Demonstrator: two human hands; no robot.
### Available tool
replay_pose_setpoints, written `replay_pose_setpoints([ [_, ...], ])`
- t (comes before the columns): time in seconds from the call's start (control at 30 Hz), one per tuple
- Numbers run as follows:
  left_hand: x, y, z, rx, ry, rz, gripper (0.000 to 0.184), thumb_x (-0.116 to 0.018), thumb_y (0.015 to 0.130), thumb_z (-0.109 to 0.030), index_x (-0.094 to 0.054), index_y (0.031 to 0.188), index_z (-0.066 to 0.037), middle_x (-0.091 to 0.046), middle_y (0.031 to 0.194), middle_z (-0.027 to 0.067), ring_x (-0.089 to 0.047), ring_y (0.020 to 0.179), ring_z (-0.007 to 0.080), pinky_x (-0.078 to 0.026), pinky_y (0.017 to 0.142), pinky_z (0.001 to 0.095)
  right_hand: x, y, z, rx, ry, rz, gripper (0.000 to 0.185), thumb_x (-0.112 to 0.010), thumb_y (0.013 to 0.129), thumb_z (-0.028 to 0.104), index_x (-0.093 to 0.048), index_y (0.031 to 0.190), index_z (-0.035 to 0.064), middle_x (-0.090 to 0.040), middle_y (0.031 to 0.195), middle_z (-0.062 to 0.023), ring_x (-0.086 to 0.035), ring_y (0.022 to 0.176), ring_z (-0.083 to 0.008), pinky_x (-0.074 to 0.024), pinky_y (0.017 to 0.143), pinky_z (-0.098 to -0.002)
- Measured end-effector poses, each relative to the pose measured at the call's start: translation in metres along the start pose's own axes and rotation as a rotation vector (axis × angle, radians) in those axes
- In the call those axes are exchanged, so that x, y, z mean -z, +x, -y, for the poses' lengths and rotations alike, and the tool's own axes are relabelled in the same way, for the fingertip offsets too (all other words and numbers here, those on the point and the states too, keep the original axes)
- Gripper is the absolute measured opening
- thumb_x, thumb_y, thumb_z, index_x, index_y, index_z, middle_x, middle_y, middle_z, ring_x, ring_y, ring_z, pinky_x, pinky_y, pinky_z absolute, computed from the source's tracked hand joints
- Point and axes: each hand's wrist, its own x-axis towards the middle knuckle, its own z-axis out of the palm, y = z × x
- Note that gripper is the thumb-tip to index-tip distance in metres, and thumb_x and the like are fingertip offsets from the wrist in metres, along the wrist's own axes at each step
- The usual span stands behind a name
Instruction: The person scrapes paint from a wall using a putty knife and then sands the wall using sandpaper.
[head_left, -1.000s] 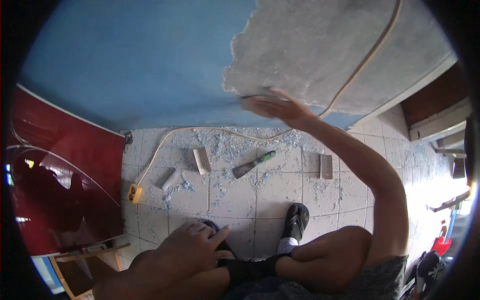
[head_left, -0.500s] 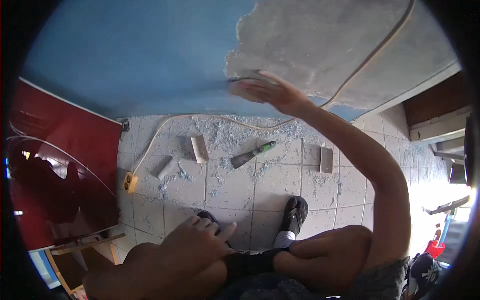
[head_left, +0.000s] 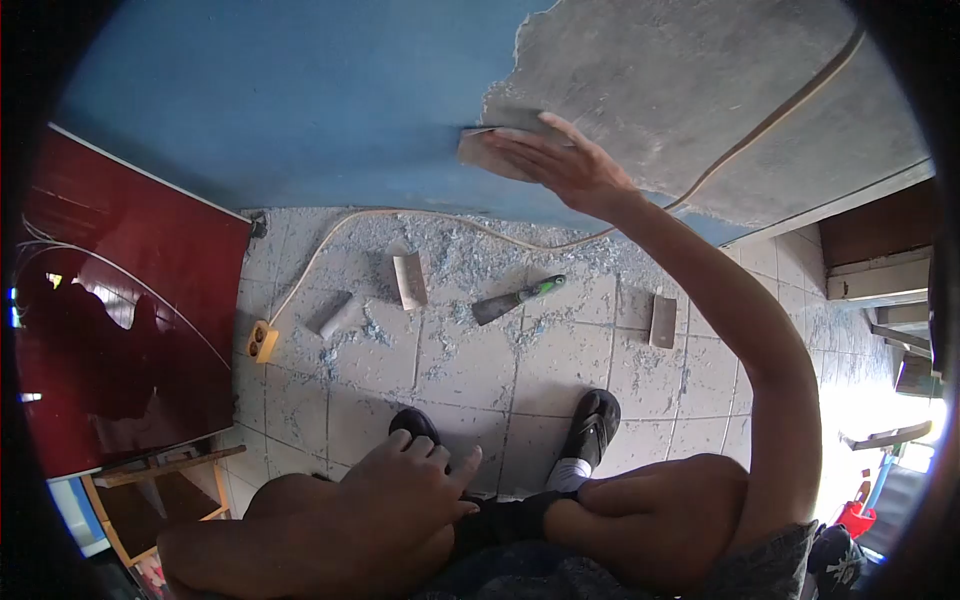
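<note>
My right hand (head_left: 572,165) lies with outstretched fingers over a sheet of sandpaper (head_left: 484,153), pressing it to the wall. The sheet's left end juts past the fingertips onto blue paint (head_left: 280,100), just below the ragged edge where bare grey plaster (head_left: 640,90) begins. At the lower left, my left hand (head_left: 415,478) rests by my bent knee, holding nothing; its index finger points outward while the other fingers are loosely bent. On the floor below the wall lie a scraper (head_left: 517,299) with a green and black handle and several curled pieces like sandpaper (head_left: 409,280).
Paint flakes (head_left: 450,245) litter the tiled floor. A pale cable (head_left: 390,211) runs along the wall foot to a yellow socket block (head_left: 262,342). A glossy red panel (head_left: 130,300) stands at left, above a small wooden frame (head_left: 160,500). My shoes (head_left: 592,425) are on the tiles.
The view has shifted slightly, showing more of my left shoe. My right hand, blurred by motion before, now appears sharper on the sandpaper. My left hand stays by the knee.
</note>
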Motion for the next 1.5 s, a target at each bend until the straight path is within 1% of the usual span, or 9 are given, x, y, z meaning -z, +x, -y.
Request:
replay_pose_setpoints([
  [0.2, 0.001, -0.011, -0.002, -0.004, -0.049, -0.032, 0.062, -0.045, 0.103, -0.042, -0.044, 0.143, 0.006, -0.066, 0.106, 0.0267, -0.063, 0.106, 0.0382, -0.047, 0.098, 0.0462, -0.049, -0.063, 0.021, 0.147, -0.047, -0.052, 0.079, -0.054, 0.092, 0.018, -0.015, 0.160, 0.0269, -0.008, 0.167, 0.0065, -0.014, 0.152, -0.0108, -0.0048, 0.125, -0.0448],
  [0.33, 0.013, -0.012, -0.010, 0.014, -0.082, 0.031, 0.062, -0.047, 0.103, -0.042, -0.044, 0.143, 0.005, -0.067, 0.106, 0.0264, -0.064, 0.104, 0.0381, -0.047, 0.098, 0.0459, -0.017, -0.036, -0.005, -0.089, -0.101, 0.061, 0.081, -0.047, 0.097, 0.039, 0.005, 0.159, 0.0279, 0.005, 0.166, 0.0094, 0.002, 0.153, -0.0131, 0.0016, 0.126, -0.0472],
  [0.7, -0.011, -0.005, 0.001, -0.015, 0.025, -0.030, 0.062, -0.052, 0.101, -0.045, -0.047, 0.142, 0.001, -0.068, 0.108, 0.0239, -0.067, 0.102, 0.0371, -0.051, 0.094, 0.0468, -0.075, -0.068, 0.023, 0.227, -0.031, -0.035, 0.073, -0.049, 0.097, 0.041, -0.013, 0.159, 0.0257, -0.004, 0.167, 0.0059, -0.001, 0.153, -0.0140, -0.0006, 0.126, -0.0515],
  [0.83, -0.012, -0.003, -0.004, 0.009, 0.054, -0.036, 0.060, -0.050, 0.101, -0.046, -0.049, 0.140, -0.001, -0.069, 0.106, 0.0220, -0.067, 0.100, 0.0346, -0.051, 0.090, 0.0446, -0.005, -0.044, -0.018, 0.005, 0.234, 0.028, 0.060, -0.052, 0.097, 0.020, -0.033, 0.153, 0.0245, -0.019, 0.163, 0.0092, -0.031, 0.145, -0.0095, -0.0130, 0.128, -0.0405],
  [1.1, -0.012, 0.003, -0.007, 0.027, 0.136, -0.069, 0.060, -0.046, 0.101, -0.050, -0.051, 0.139, -0.004, -0.069, 0.107, 0.0190, -0.067, 0.101, 0.0299, -0.049, 0.090, 0.0408, -0.014, -0.021, 0.019, 0.304, 0.179, -0.035, 0.070, -0.055, 0.095, 0.029, -0.024, 0.156, 0.0136, -0.028, 0.162, 0.0004, -0.020, 0.151, -0.0164, -0.0038, 0.127, -0.0466],
  [1.23, -0.012, 0.004, -0.006, -0.001, 0.083, -0.052, 0.061, -0.047, 0.101, -0.049, -0.048, 0.142, -0.003, -0.069, 0.108, 0.0207, -0.066, 0.103, 0.0322, -0.049, 0.092, 0.0426, 0.019, -0.006, 0.044, 0.423, 0.369, 0.091, 0.072, -0.053, 0.096, 0.037, -0.023, 0.156, 0.0131, -0.043, 0.152, -0.0078, -0.036, 0.145, -0.0203, -0.0074, 0.126, -0.0499],
  [1.3, -0.008, 0.004, -0.006, -0.008, 0.046, -0.028, 0.063, -0.050, 0.101, -0.047, -0.045, 0.144, -0.001, -0.068, 0.107, 0.0239, -0.066, 0.103, 0.0360, -0.049, 0.095, 0.0460, 0.010, -0.024, 0.079, 0.324, 0.794, 0.013, 0.042, -0.057, 0.094, 0.021, -0.050, 0.133, 0.0068, -0.069, 0.095, -0.0051, -0.069, 0.100, -0.0260, -0.0372, 0.114, -0.0495],
  [1.33, -0.007, 0.004, -0.006, -0.007, 0.039, -0.022, 0.063, -0.050, 0.101, -0.047, -0.045, 0.144, -0.001, -0.068, 0.107, 0.0238, -0.066, 0.103, 0.0361, -0.049, 0.094, 0.0459, 0.027, -0.018, 0.083, 0.224, 0.968, 0.361, 0.023, -0.056, 0.095, 0.019, -0.055, 0.115, 0.0080, -0.070, 0.086, -0.0055, -0.072, 0.088, -0.0275, -0.0521, 0.093, -0.0485],
  [1.5, -0.002, 0.002, -0.009, -0.012, 0.046, 0.022, 0.064, -0.051, 0.101, -0.046, -0.044, 0.145, 0.000, -0.068, 0.106, 0.0231, -0.066, 0.102, 0.0362, -0.050, 0.094, 0.0458, 0.039, -0.034, 0.062, -0.418, 1.521, 0.405, 0.018, -0.052, 0.099, 0.019, -0.063, 0.113, 0.0143, -0.071, 0.099, -0.0118, -0.071, 0.091, -0.0324, -0.0551, 0.082, -0.0487],
])
